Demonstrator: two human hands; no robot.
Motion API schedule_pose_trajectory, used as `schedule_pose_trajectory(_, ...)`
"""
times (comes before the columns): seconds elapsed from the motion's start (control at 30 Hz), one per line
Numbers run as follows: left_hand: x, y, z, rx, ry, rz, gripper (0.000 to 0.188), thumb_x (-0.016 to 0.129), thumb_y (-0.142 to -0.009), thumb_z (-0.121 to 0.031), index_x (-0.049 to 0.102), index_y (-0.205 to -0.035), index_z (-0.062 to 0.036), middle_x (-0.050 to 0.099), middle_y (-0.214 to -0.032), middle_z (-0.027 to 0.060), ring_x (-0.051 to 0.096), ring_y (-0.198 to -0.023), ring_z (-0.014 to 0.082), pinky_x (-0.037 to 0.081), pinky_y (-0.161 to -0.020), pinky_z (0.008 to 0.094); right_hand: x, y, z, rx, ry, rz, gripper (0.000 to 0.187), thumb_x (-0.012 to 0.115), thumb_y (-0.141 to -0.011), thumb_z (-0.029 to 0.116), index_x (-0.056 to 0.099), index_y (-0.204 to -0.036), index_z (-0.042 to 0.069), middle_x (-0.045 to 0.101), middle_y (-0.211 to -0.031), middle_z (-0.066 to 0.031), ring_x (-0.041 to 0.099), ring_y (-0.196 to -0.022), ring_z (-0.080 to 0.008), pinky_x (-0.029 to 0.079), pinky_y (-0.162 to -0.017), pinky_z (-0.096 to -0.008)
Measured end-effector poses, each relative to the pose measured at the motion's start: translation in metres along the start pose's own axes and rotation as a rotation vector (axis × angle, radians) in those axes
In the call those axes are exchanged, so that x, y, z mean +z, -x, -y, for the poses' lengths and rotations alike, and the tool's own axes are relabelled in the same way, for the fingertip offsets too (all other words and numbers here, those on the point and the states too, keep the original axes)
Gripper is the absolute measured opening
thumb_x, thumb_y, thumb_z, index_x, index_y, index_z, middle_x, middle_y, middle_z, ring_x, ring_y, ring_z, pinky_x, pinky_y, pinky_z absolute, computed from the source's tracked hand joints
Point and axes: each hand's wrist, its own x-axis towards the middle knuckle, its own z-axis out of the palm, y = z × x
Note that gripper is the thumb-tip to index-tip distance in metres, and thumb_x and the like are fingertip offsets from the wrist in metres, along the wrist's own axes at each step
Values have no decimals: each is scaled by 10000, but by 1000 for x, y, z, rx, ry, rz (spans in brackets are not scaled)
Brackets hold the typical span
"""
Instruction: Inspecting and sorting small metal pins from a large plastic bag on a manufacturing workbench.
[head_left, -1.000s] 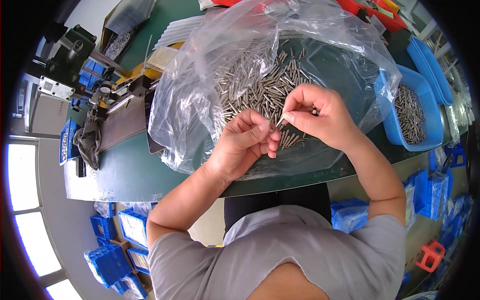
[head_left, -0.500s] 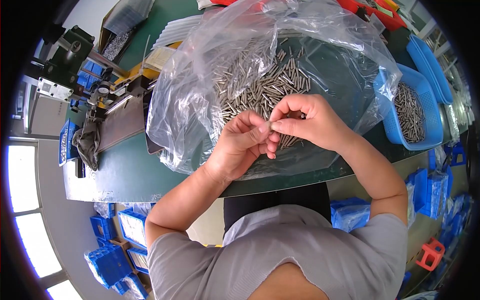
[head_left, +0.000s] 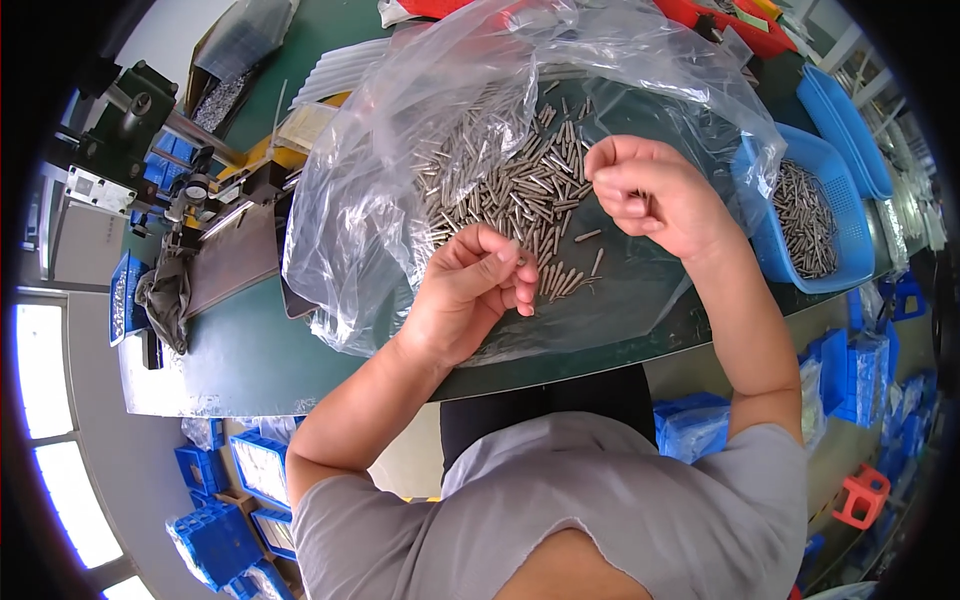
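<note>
left hand, right hand near metal pins; fingers curled, cannot tell if grasping

The left hand and the right hand are bare, and so are the forearms directly behind them. Farther back from the left hand comes the left sleeve, short, loose and light grey; the right sleeve, behind the right hand, is the same grey. Both belong to a soft, creased shirt with a rounded neckline, narrowly edged. Nearer the hands than the shirt shows black legwear.
</note>
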Motion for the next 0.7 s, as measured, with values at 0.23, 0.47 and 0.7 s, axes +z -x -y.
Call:
schedule_pose_trajectory(0.23, 0, 1, -2, 1, -13, -11, 59, 569, -884, -115, 540, -851, -75, 583, -816, 112, 550, -654, 159, 488, -591, 294, 15, 5, 3, 93, 1310, -25, 186, 697, -712, 100, 622, -878, 64, 522, -626, -21, 495, -575, -99, 378, -537, -245)
schedule_pose_trajectory(0.47, -1, 0, -2, 3, 5, 8, 62, 564, -888, -116, 535, -859, -70, 586, -821, 117, 554, -663, 162, 489, -607, 294, 10, -4, -28, -411, 1603, -34, 165, 677, -739, 119, 574, -835, 33, 595, -710, -86, 589, -646, -221, 447, -594, -333)
schedule_pose_trajectory(0.7, -2, 0, 2, -14, 55, 70, 73, 548, -904, -107, 522, -871, -47, 610, -847, 127, 591, -696, 181, 503, -628, 308, 35, 4, -16, 17, 186, -1, 82, 569, -878, 122, 527, -878, 52, 484, -668, 39, 351, -462, -8, 254, -392, -172)
